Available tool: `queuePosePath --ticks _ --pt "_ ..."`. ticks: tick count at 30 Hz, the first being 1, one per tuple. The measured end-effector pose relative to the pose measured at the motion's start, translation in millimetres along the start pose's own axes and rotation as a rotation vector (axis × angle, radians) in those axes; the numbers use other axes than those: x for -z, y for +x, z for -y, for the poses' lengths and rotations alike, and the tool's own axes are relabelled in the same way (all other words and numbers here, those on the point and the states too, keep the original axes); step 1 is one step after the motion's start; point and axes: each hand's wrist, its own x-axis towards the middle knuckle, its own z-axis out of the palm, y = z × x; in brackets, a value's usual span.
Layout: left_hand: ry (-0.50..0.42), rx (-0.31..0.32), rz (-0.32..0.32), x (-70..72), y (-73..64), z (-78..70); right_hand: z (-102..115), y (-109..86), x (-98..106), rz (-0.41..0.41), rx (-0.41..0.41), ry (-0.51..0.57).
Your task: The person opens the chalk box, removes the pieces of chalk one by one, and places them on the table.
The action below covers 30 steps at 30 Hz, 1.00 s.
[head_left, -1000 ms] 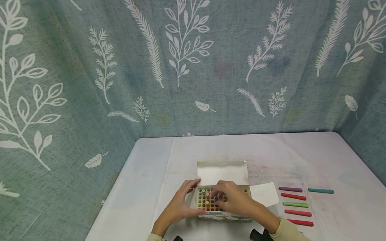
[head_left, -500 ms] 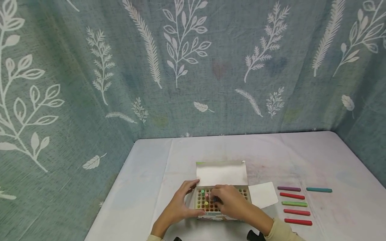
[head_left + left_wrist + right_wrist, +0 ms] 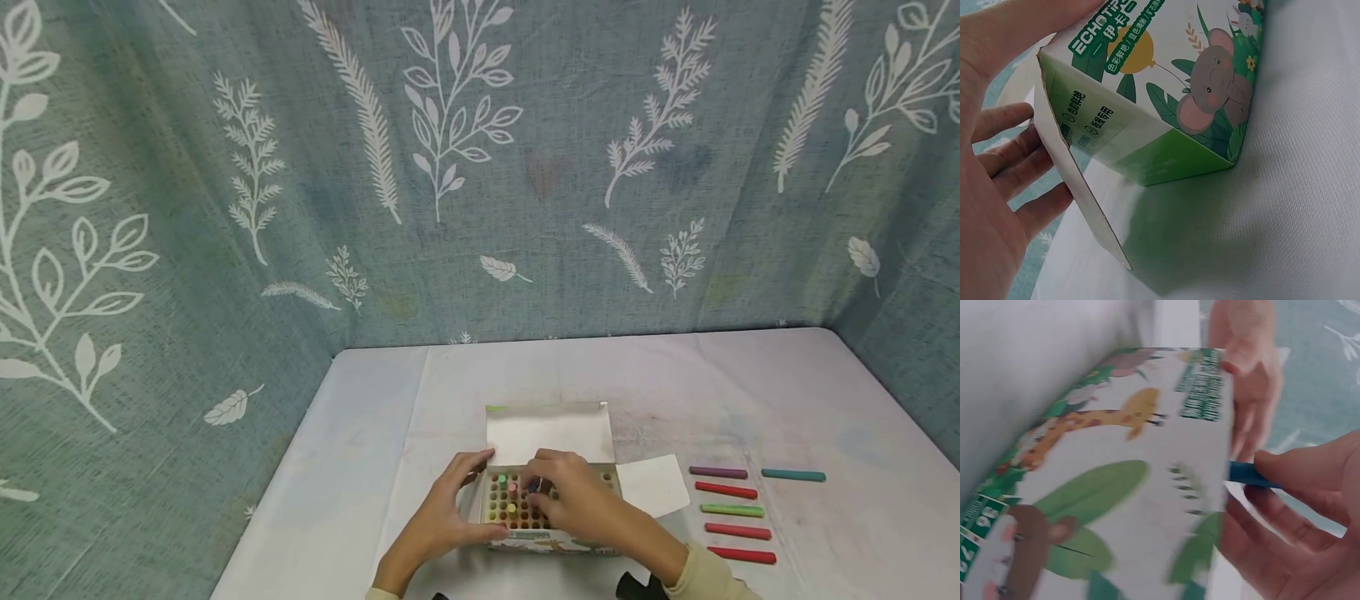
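My left hand (image 3: pixel 455 504) grips the left end of a printed cardboard box (image 3: pixel 1147 69), thumb along its front edge and fingers against the raised side flap (image 3: pixel 1088 194). Inside the box, a tray of round holes (image 3: pixel 525 518) holds a green chalk stick (image 3: pixel 502 479), a pink one (image 3: pixel 513 490) and a yellow one (image 3: pixel 512 508) on the left. My right hand (image 3: pixel 573 492) pinches a blue chalk stick (image 3: pixel 1249 473) upright over the tray. In the right wrist view its lower end is hidden behind the box's front wall.
To the right, a teal chalk stick (image 3: pixel 793 475) lies apart from a column with purple (image 3: pixel 718 472), light green (image 3: pixel 732 509) and several red chalk sticks (image 3: pixel 737 531). The box's lid (image 3: pixel 550 433) stands up behind, and its right flap (image 3: pixel 652 486) spreads outward. A patterned curtain (image 3: pixel 555 250) surrounds the table.
My right hand dipped down toward the tray with the blue chalk stick, then rose slightly, with the stick shifting a little farther back. The left hand stays on the box.
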Motion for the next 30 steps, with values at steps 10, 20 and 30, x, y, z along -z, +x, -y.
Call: queuePosePath --ticks 10,20,30 --pt "0.009 -0.005 0.002 0.1 1.3 -0.9 16.6 -4.1 36.5 -0.166 0.023 0.125" --pt "0.016 0.002 0.005 0.6 1.5 0.2 38.2 -23.8 82.0 -0.293 -0.014 0.148" --pt "0.013 0.005 0.007 -0.2 0.9 3.9 13.1 -52.8 105.3 -0.343 -0.075 0.129"
